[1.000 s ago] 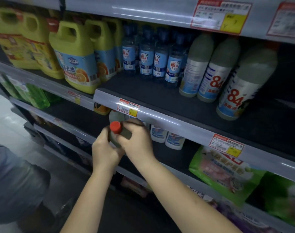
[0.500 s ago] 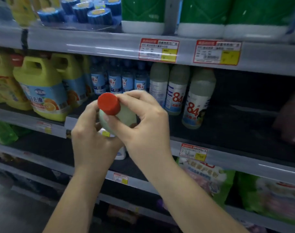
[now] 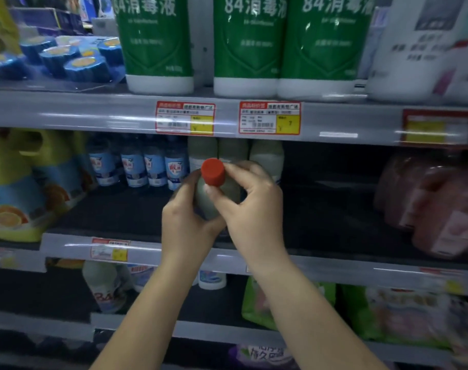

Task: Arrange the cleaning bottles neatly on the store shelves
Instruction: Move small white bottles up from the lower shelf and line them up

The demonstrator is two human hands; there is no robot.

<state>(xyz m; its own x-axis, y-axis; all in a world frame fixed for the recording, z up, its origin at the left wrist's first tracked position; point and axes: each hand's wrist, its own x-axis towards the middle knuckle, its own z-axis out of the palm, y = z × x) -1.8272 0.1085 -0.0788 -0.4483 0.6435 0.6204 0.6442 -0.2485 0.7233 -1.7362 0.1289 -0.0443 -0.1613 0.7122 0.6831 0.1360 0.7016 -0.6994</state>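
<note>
Hands meet at the middle shelf [image 3: 320,206], both wrapped around one pale bottle [image 3: 214,201] with a red cap [image 3: 213,172]; the left hand [image 3: 186,222] cups its body from below, the right hand [image 3: 250,206] grips its shoulder, thumb and forefinger just beside the cap; the bottle tilts toward the camera, held in the air in front of the shelf; behind it stand three similar pale bottles [image 3: 266,158]; small blue bottles [image 3: 152,166] stand left of those; big green bottles [image 3: 254,44] fill the shelf above.
</note>
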